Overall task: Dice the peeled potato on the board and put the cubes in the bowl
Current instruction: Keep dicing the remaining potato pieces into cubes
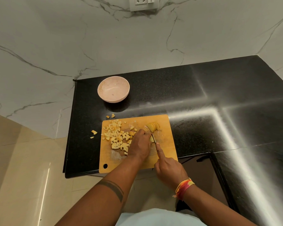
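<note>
Potato piece [152, 139] at board [166, 141] centre is pinned under the curled left hand [140, 146], knife [153, 138] is grasped in the right hand [169, 171] grip with forefinger along the spine, cubes [117, 136] piled at 9 o'clock, slices [153, 126] at 1, bowl [113, 91] at 11 on the worktop [203, 88].

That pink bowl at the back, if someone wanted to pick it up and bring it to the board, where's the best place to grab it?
Probably by the rim of the pink bowl, on the near side facing the cutting board. It stands upright and apart, with bare counter around it, so a grip from above, thumb inside and fingers outside the wall, should work. The rounded wall below looks harder to hold.
</note>
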{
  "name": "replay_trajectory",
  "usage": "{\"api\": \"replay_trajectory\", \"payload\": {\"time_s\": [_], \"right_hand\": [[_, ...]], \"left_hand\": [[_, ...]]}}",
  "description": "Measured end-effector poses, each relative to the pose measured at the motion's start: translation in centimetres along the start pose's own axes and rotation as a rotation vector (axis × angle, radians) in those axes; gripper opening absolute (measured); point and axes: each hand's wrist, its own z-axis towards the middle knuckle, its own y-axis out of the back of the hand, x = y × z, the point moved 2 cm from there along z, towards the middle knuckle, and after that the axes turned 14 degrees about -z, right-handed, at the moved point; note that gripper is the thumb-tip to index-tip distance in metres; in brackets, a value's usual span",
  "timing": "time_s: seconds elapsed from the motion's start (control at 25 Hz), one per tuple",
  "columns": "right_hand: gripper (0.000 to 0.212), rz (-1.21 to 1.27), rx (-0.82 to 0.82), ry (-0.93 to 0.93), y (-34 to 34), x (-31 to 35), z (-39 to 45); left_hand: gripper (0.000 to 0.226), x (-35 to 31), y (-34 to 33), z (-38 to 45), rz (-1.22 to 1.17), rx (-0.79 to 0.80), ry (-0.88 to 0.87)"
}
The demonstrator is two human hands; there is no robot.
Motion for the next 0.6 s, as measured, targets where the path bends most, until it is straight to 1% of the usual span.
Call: {"api": "replay_trajectory", "payload": {"time_s": [0.16, 0.28, 0.52, 0.6], "right_hand": [[0.077, -0.039, 0.019, 0.014, 0.0, 0.5, 1.8], [0.076, -0.070, 0.018, 0.025, -0.2, 0.6, 2.5], [0.087, -0.108, 0.053, 0.048, -2.5, -0.9, -2.0], [0.087, -0.089, 0.059, 0.051, -2.8, -1.5, -2.8]], "left_hand": [[0.030, 0.0, -0.1, 0.0, -0.005, -0.016, 0.004], [0.030, -0.3, -0.1, -0.1, -0.005, -0.022, 0.029], [0.038, -0.5, 0.1, 0.0, -0.050, 0.004, 0.050], [0.041, -0.4, 0.2, -0.1, -0.058, 0.009, 0.047]]}}
